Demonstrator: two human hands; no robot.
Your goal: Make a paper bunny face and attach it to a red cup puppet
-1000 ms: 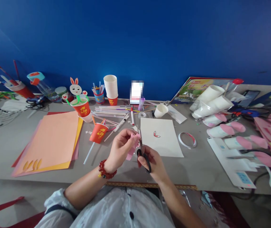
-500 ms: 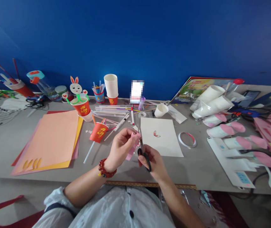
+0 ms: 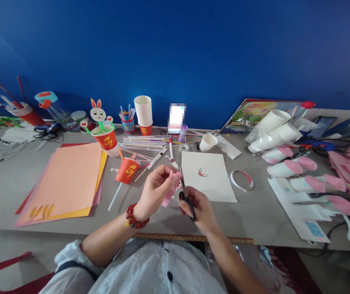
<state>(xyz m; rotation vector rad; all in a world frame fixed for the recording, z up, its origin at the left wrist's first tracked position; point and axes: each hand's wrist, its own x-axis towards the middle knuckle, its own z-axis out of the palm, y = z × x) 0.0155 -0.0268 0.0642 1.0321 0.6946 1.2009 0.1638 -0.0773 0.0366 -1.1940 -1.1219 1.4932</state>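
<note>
Pink paper (image 3: 169, 196) is pinched in my left hand (image 3: 158, 185), its lower end hanging below the fingers. My right hand (image 3: 201, 208) grips black-handled scissors (image 3: 187, 206), blades pointing up and away along the right edge of the pink paper. Whether the blades bite into the paper I cannot tell. Behind the hands lies a white sheet (image 3: 214, 185) with a small red-and-black leaf-like drawing (image 3: 202, 173). Small paper scraps lie partly hidden around the blades.
To the left are stacked coloured sheets (image 3: 73, 175), a tipped red cup (image 3: 126, 170) with straws and a rabbit-figure cup (image 3: 105, 139). Loose straws (image 3: 144, 143) and a red-capped marker (image 3: 170, 148) lie behind. On the right are a tape roll (image 3: 242, 180) and a white power strip (image 3: 300, 212).
Both hands stay nearly in place. The scissor handles have shifted very slightly right; the left hand still pinches the pink paper.
</note>
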